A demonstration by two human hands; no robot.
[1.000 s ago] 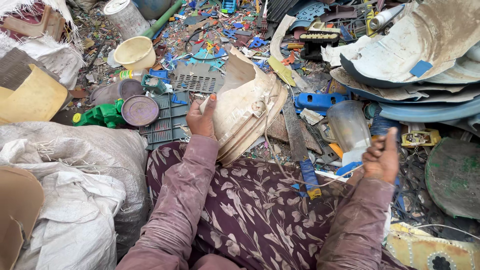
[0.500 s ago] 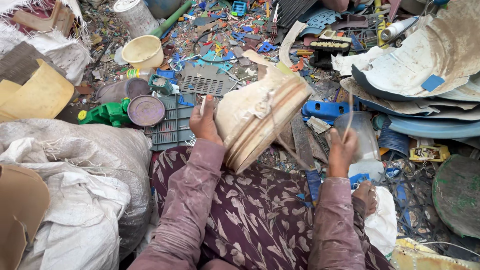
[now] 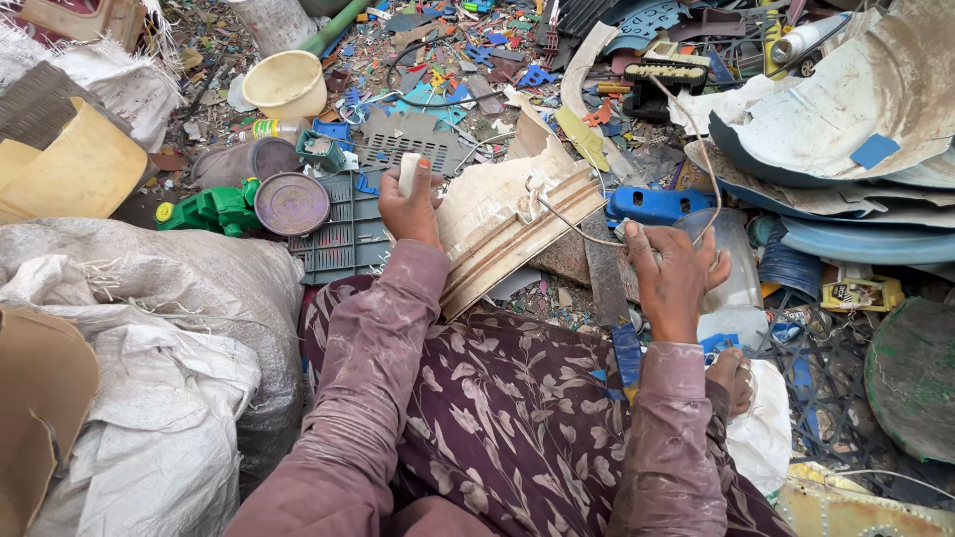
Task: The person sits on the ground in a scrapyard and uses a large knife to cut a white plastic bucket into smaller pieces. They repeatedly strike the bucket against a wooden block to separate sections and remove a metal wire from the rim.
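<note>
Plastic panel (image 3: 507, 234), cream and broken, lies tilted across our lap's far edge, its long axis running from near right up to far left. Our left hand (image 3: 408, 204) is clamped on its left rim; our right hand (image 3: 676, 278), fingers curled around a thin wire (image 3: 587, 231), sits just right of it. Scrap (image 3: 557, 60) crowds every side.

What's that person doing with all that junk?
A person sits among heaps of broken plastic scrap. The left hand grips the edge of a big cream plastic piece propped on the lap. The right hand rests by a flat blade and a thin wire. Sacks lie on the left.
</note>
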